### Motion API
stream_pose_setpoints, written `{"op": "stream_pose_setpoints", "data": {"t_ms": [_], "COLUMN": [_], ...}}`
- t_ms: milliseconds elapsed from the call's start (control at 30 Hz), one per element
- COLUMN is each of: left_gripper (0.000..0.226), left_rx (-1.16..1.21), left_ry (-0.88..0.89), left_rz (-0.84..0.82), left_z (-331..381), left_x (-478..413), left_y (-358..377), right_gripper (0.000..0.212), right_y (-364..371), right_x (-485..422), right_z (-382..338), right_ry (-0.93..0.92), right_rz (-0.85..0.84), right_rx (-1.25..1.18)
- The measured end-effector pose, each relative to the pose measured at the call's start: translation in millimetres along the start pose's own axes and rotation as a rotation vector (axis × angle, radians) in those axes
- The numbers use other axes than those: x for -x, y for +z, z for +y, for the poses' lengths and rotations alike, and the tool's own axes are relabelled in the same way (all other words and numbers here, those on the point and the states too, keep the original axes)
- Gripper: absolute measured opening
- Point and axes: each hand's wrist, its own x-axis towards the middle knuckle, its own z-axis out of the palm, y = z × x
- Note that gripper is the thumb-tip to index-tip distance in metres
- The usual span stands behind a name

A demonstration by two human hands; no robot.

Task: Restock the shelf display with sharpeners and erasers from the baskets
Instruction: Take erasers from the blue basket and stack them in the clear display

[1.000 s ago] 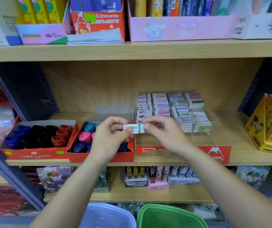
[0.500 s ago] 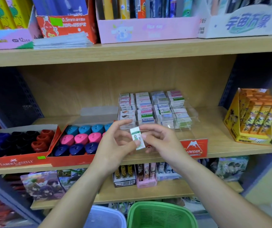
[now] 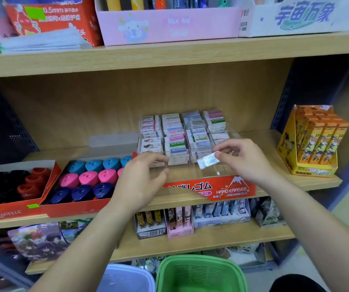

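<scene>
My right hand (image 3: 244, 160) pinches a small wrapped eraser (image 3: 207, 161) between thumb and fingertips, over the front right part of the clear eraser display (image 3: 228, 174). Rows of boxed erasers (image 3: 177, 140) fill the back of that display. My left hand (image 3: 142, 182) hovers by the display's front left corner with fingers loosely curled, holding nothing. Left of it stands a red box of teal, pink and blue sharpeners (image 3: 89, 178). A green basket (image 3: 201, 272) and a pale blue basket (image 3: 127, 279) sit below.
A second red box with black and red sharpeners (image 3: 19, 184) stands at the far left. An orange display box (image 3: 312, 144) occupies the shelf's right end. Cartons line the shelf above (image 3: 169, 51); card packs fill the shelf below (image 3: 190, 222).
Both hands held the eraser together before. My left hand has let go and my right hand has carried the eraser to the right, over the display's front.
</scene>
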Motion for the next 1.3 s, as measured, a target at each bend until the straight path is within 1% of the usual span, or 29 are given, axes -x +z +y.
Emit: {"op": "stream_pose_setpoints", "data": {"t_ms": [67,167,267,333,500,633,767,800,867,967,1000,1067,1133,1167,1233,1300], "left_gripper": [0.023,0.023,0.017,0.014,0.015,0.016,0.023,0.025,0.023,0.012,0.009,0.011,0.013,0.015,0.032,0.05], "left_rx": [-0.052,-0.088,-0.074,-0.066,-0.069,-0.073,-0.022,-0.006,0.034,0.105,0.114,0.11,0.046,-0.011,-0.069,-0.113], "left_ry": [0.011,0.019,0.03,0.032,0.035,0.015,0.004,0.015,0.041,0.008,-0.044,-0.227,-0.459,-0.569,-0.743,-0.895], "left_rz": [-0.019,-0.02,-0.024,-0.03,-0.045,-0.088,-0.111,-0.092,-0.004,0.162,0.181,0.156,0.065,-0.008,-0.181,-0.374], "left_z": [-4,-11,-19,-20,-20,-19,-13,-12,-10,-26,-41,-81,-129,-152,-195,-229], "left_x": [0,1,2,3,3,3,6,10,29,82,105,153,204,228,270,307], "left_y": [3,9,13,14,12,10,0,-4,-15,-32,-35,-36,-32,-29,-21,-11], "right_gripper": [0.008,0.008,0.014,0.014,0.008,0.019,0.023,0.023,0.021,0.02,0.02,0.022,0.025,0.026,0.028,0.029], "right_y": [2,15,21,22,23,21,18,20,29,67,86,129,179,207,262,315], "right_x": [-10,-22,-29,-30,-29,-25,-12,-4,17,60,76,105,130,142,161,179], "right_z": [4,6,7,10,15,14,-1,-10,-31,-61,-67,-72,-70,-64,-43,-16], "right_ry": [-0.025,-0.034,-0.036,-0.048,-0.065,-0.059,-0.055,-0.066,-0.116,-0.198,-0.225,-0.258,-0.262,-0.265,-0.238,-0.17], "right_rz": [-0.096,-0.195,-0.24,-0.249,-0.231,-0.15,-0.047,-0.019,0.009,-0.052,-0.101,-0.247,-0.446,-0.546,-0.729,-0.89], "right_rx": [0.151,0.252,0.305,0.344,0.394,0.375,0.395,0.397,0.372,0.286,0.274,0.266,0.315,0.353,0.387,0.384]}}
